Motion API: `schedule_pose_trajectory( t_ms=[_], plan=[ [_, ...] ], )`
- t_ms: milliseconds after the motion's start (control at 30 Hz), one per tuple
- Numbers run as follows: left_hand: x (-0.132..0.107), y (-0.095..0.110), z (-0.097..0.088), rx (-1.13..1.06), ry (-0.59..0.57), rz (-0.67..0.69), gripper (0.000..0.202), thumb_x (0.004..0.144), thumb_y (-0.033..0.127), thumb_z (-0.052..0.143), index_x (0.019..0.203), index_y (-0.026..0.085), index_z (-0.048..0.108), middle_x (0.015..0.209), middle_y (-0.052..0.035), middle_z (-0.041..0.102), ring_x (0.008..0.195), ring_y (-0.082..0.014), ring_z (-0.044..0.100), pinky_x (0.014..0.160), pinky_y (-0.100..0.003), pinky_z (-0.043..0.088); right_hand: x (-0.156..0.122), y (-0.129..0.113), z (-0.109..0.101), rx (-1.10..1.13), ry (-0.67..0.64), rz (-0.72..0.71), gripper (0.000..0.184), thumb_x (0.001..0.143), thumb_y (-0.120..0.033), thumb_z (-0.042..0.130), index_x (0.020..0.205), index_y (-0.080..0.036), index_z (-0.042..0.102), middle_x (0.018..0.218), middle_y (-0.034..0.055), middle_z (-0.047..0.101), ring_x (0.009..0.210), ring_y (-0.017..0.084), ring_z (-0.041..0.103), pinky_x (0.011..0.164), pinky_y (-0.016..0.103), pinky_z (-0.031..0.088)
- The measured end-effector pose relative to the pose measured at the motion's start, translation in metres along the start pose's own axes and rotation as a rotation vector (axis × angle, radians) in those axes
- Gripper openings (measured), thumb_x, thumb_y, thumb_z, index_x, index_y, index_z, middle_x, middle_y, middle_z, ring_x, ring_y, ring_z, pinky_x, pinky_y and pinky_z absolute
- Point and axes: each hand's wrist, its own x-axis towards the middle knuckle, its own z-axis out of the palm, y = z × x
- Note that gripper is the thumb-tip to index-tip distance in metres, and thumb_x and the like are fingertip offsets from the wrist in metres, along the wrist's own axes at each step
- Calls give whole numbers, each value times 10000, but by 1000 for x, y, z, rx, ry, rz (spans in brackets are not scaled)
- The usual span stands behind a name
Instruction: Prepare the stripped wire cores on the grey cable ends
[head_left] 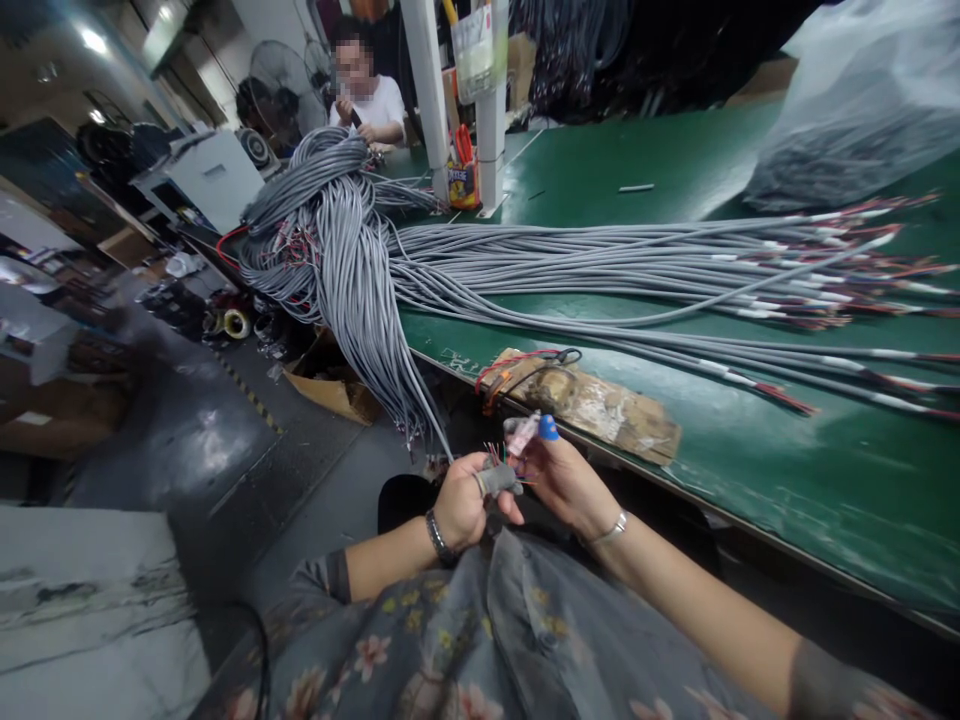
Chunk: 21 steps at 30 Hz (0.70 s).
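Observation:
My left hand (463, 500) is closed around the end of a grey cable (496, 478), just above my lap. Thin red wire strands fan out from that cable end. My right hand (564, 478) is right beside it, fingers pinched at the strands, with taped fingertips, one blue (548, 428). A large bundle of grey cables (352, 260) hangs off the green table's edge down toward my hands. More of the same cables (637, 265) lie stretched across the green table (787, 460), their stripped coloured ends at the right.
A worn cardboard pad (600, 405) with red and black wires lies on the table edge near my hands. A clear plastic bag (855, 110) sits at the far right. Another person (367, 95) works at the table's far end, beside white posts and fans.

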Motion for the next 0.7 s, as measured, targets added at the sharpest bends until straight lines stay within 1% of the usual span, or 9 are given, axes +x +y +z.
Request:
schedule_pose_trajectory(
  t_ms=[133, 200, 267, 367, 433, 567, 600, 633, 700],
  plan=[
    [-6, -2, -5, 0, -12, 12, 338, 540, 422, 713, 560, 168, 492, 340, 30, 477, 320, -143, 509, 384, -236, 363, -2, -2, -1, 15, -33, 60, 419, 641, -640, 668, 729, -231, 672, 699, 5, 661, 581, 131, 557, 554, 259, 465],
    [-8, -3, -7, 6, 3, 41, 335, 547, 419, 720, 562, 166, 500, 347, 29, 487, 328, -141, 511, 393, -237, 365, -2, -3, -1, -2, -45, 76, 405, 656, -621, 668, 750, -227, 678, 714, 14, 663, 597, 136, 563, 556, 259, 464],
    [-8, -3, -9, 14, 30, 100, 331, 569, 422, 720, 568, 164, 512, 364, 26, 506, 348, -137, 522, 415, -239, 377, -3, -5, 0, -31, -29, 55, 364, 652, -565, 704, 762, -219, 682, 689, 7, 647, 594, 132, 549, 555, 254, 458],
    [-6, -5, -11, 52, 47, 200, 309, 620, 423, 708, 600, 160, 549, 400, 18, 544, 390, -135, 543, 466, -252, 414, -5, -5, 1, -89, -1, -15, 334, 621, -513, 750, 734, -208, 674, 621, -16, 599, 551, 117, 494, 540, 248, 435],
    [-4, -5, -12, 98, 52, 258, 285, 653, 413, 698, 626, 157, 575, 420, 13, 565, 412, -133, 549, 498, -257, 429, -7, -4, 0, -164, 30, -82, 354, 625, -545, 733, 681, -204, 658, 580, -24, 565, 532, 114, 460, 538, 252, 415],
    [1, -8, -13, 165, 56, 333, 256, 706, 394, 671, 651, 152, 605, 447, 2, 593, 436, -126, 551, 530, -252, 433, -9, -2, -3, -402, 174, -281, 424, 641, -626, 675, 591, -207, 630, 553, -15, 547, 546, 125, 444, 565, 266, 390],
    [2, -8, -13, 176, 53, 343, 258, 712, 394, 667, 650, 151, 606, 452, -2, 597, 439, -126, 551, 535, -253, 435, -9, -2, -3, -419, 178, -293, 439, 639, -643, 663, 585, -209, 627, 547, -14, 540, 544, 127, 439, 563, 269, 388],
    [3, -9, -13, 187, 50, 349, 262, 714, 398, 665, 648, 151, 605, 456, -5, 600, 442, -127, 552, 539, -255, 437, -8, -2, -3, -401, 154, -270, 453, 632, -663, 651, 595, -212, 631, 546, -14, 536, 541, 131, 438, 560, 274, 391],
    [5, -11, -13, 210, 54, 352, 273, 713, 410, 663, 645, 152, 602, 462, -8, 604, 448, -129, 554, 550, -257, 441, -5, -1, -1, -290, 64, -163, 481, 607, -696, 643, 640, -216, 644, 560, -10, 542, 550, 144, 457, 560, 289, 409]
  ],
)
